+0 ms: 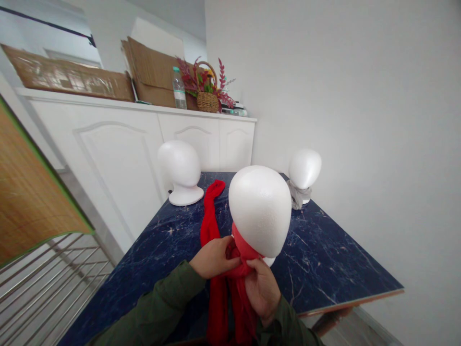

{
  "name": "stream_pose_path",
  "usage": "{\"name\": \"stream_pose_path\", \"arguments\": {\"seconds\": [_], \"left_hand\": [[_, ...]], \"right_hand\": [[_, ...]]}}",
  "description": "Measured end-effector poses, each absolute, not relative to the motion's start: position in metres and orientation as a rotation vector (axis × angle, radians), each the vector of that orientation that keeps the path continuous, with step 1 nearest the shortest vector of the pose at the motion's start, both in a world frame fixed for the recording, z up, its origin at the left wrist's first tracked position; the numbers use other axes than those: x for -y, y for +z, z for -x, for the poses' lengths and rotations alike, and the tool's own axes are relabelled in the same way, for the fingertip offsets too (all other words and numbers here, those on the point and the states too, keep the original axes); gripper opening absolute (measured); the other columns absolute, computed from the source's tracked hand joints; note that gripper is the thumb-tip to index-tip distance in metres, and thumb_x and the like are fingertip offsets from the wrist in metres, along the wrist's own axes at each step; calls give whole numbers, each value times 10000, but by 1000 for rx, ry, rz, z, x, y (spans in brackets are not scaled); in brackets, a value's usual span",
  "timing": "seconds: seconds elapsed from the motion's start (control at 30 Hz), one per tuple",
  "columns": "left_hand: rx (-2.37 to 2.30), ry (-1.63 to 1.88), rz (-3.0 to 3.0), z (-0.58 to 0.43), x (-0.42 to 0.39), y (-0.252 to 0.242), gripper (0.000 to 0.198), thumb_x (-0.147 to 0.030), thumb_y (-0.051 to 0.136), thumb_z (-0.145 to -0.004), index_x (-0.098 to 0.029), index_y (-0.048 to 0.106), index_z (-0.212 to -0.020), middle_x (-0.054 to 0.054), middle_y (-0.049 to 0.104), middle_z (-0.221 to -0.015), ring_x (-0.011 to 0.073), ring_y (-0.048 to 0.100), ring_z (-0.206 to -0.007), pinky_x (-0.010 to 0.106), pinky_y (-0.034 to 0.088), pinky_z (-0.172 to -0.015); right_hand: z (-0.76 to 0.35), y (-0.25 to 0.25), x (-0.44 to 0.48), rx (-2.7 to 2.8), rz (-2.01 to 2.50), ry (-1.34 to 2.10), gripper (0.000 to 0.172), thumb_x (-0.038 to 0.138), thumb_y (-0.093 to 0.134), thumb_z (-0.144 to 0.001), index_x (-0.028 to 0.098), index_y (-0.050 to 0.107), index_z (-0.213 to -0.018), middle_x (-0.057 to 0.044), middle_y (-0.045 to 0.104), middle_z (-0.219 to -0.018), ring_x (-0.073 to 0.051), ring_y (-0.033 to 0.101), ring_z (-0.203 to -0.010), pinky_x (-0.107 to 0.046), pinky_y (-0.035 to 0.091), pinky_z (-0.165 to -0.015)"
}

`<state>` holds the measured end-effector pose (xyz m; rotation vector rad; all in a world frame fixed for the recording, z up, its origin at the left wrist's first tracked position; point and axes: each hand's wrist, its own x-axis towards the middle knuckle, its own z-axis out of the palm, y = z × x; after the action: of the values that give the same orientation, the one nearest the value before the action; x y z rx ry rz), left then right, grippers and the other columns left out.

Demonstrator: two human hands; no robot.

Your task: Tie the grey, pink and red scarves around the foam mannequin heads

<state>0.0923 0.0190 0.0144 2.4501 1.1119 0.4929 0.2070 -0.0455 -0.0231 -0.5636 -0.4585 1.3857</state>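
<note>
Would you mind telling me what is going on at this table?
A person is working with both bare hands: the left hand and right hand grip red fabric gathered at the base of a white foam head. Another length of the red fabric lies along the dark blue marble-patterned table. Two more foam heads stand further back, one on a white base and one with pale grey cloth at its base.

The left hand (214,258) and right hand (262,290) grip a red fabric scarf (218,307) just beneath a white foam mannequin head (260,210).
</note>
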Motion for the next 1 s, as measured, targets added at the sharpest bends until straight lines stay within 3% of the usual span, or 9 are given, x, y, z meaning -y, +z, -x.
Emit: {"name": "stream_pose_path", "arguments": {"seconds": [0.17,0.37,0.57,0.7,0.83,0.9,1.0], "left_hand": [[-1104,511,-2378,-93,-21,2,225,-351,462,-711,-155,570,-735,26,562,-637,138,497,-565,230,306,-517],[-1056,703,-2254,-100,-19,-8,212,-232,429,-731,-149,622,-758,63,575,-820,169,515,-772,273,393,-698],[-1013,856,-2348,-98,-19,-3,258,-180,384,-760,-162,642,-765,83,550,-939,181,487,-901,295,364,-847],[-1029,872,-2197,-98,-24,-4,255,-230,363,-789,-160,607,-812,69,572,-891,176,508,-856,297,379,-812],[-1023,740,-1783,-99,-35,-14,252,-322,396,-774,-127,555,-759,42,586,-734,161,534,-709,280,423,-659],[-993,719,-1589,-99,-40,-19,252,-333,396,-769,-124,538,-777,30,587,-704,152,538,-670,274,431,-633],[-939,721,-1510,-99,-43,-21,248,-321,367,-782,-148,537,-837,26,604,-760,148,553,-715,283,437,-704]], "right_hand": [[-207,-24,46,639,641,1360,330,152,469,-616,184,593,-919,-41,599,-1017,-190,505,-1014,-353,362,-916],[-202,-25,46,755,695,1271,424,145,499,-625,174,537,-1046,-59,587,-1040,-200,501,-1017,-366,368,-907],[-211,-32,45,918,952,1123,473,145,530,-645,171,485,-1115,-57,552,-1108,-189,467,-1062,-338,335,-933],[-232,-32,44,1184,1213,970,289,201,532,-663,144,584,-941,-56,636,-889,-182,574,-807,-293,436,-749],[-249,-27,43,1452,1470,720,159,226,492,-684,146,607,-758,-10,588,-571,-120,496,-483,-233,398,-508],[-250,-22,42,1533,1526,585,149,229,497,-678,157,610,-743,-2,568,-542,-117,478,-471,-235,387,-510],[-246,-17,41,1533,1472,529,216,273,548,-660,175,615,-840,-31,622,-699,-162,552,-634,-274,422,-645]]}}
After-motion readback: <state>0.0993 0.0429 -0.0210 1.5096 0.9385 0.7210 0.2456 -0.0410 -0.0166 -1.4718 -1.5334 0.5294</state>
